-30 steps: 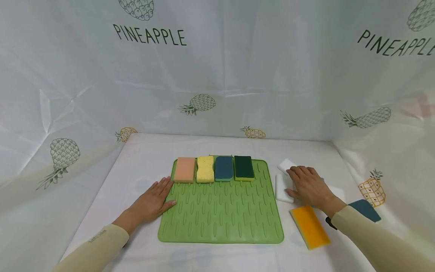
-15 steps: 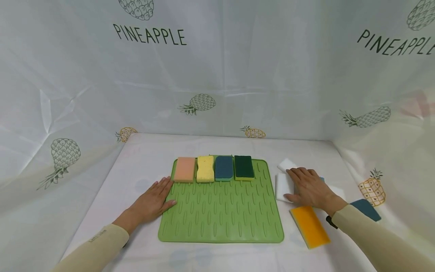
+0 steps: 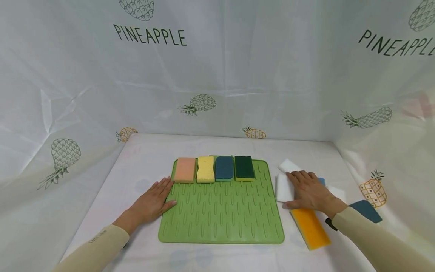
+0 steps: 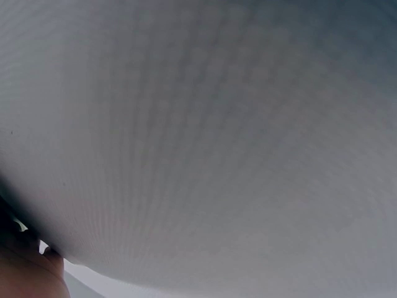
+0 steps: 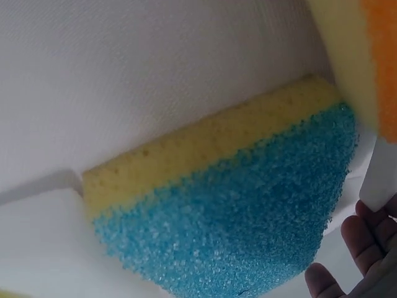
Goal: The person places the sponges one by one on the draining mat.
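Head view evenly lit, soft and slightly cool; the white sheeting [image 3: 272,75] is streaked by pale glare along its creases, and a warmer tint is picked up at far right. Faint shadow is thrown on the table [image 3: 227,145], deeper beside the right sleeve [image 3: 380,238]. Left wrist view dim, grey, badly blurred, faintly banded. In the right wrist view, the blue sponge [image 5: 248,211] is rendered grainily; the right hand [image 5: 379,274] is dulled by shade.
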The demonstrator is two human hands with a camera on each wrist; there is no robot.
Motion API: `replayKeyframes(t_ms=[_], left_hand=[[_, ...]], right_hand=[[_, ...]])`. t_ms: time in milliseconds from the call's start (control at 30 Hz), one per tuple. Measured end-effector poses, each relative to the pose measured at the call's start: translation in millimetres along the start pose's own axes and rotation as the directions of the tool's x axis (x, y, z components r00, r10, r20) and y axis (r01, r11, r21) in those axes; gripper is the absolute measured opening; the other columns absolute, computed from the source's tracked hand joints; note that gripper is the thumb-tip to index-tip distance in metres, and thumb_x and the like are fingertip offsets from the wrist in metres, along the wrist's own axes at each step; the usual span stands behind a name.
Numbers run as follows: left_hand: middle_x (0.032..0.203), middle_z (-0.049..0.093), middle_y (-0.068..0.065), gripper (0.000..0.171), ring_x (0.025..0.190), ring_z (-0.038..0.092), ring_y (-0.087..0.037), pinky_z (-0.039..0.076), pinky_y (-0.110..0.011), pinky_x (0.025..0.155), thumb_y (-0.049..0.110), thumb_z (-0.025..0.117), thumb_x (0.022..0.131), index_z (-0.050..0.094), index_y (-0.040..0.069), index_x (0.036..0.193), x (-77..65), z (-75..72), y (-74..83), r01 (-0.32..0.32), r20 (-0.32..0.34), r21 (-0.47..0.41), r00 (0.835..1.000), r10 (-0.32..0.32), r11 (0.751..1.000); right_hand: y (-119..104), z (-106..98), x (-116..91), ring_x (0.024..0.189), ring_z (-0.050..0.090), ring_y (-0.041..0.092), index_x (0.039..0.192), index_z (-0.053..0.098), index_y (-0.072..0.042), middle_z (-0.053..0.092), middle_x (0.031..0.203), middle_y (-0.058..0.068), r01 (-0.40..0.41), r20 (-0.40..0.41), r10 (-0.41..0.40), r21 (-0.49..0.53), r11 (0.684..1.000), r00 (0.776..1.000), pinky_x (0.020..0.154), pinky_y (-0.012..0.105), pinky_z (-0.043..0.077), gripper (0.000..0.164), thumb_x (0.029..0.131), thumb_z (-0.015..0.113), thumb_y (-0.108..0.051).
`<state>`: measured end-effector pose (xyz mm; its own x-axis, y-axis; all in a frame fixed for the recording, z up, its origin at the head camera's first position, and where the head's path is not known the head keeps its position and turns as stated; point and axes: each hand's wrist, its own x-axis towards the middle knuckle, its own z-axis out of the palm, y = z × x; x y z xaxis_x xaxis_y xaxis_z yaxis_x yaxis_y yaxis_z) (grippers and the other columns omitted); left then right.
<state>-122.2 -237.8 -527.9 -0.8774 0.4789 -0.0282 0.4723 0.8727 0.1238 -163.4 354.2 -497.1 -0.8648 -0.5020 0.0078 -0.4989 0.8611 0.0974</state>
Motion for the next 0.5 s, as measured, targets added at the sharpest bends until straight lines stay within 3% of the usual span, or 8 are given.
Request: replayKeyframes(t_ms=[100,367,500], left_hand=[[0.170,0.030,-0.025,0.080,0.158,0.030,-0.043,0.030,-0.059,0.128,0.051,0.051,0.110,0.031,-0.006,0.163,0.3,0.2,-0.2,0.001,0.001,-0.004,1.000,-0.001,1.000],[0.170,0.029,-0.025,0.081,0.158,0.030,-0.042,0.030,-0.058,0.128,0.052,0.050,0.110,0.030,-0.006,0.163,-0.1,-2.9,0.5,0.007,0.017,0.000,1.000,-0.007,1.000],[0.170,0.030,-0.025,0.081,0.158,0.030,-0.042,0.030,-0.058,0.128,0.051,0.051,0.110,0.030,-0.007,0.163,0.1,-2.5,0.5,0.007,0.014,0.003,1.000,-0.007,1.000]], right_hand=[[-1.1,-2.2,0.5,0.126,0.053,0.044,0.149,0.047,0.007,0.056,0.140,0.026,0.004,-0.012,-0.004,0.002,1.000,1.000,0.106,0.065,0.045,0.116,0.080,0.072,-0.082],[7.1,-15.7,16.4,0.122,0.053,0.046,0.142,0.048,0.006,0.058,0.135,0.027,-0.003,-0.163,0.002,-0.003,1.000,0.987,0.100,0.063,0.047,0.102,0.077,0.083,-0.064],[6.0,-20.1,30.6,0.123,0.053,0.045,0.143,0.047,0.006,0.057,0.136,0.026,0.007,-0.170,-0.003,0.021,1.000,0.985,0.100,0.064,0.046,0.102,0.077,0.085,-0.062]])
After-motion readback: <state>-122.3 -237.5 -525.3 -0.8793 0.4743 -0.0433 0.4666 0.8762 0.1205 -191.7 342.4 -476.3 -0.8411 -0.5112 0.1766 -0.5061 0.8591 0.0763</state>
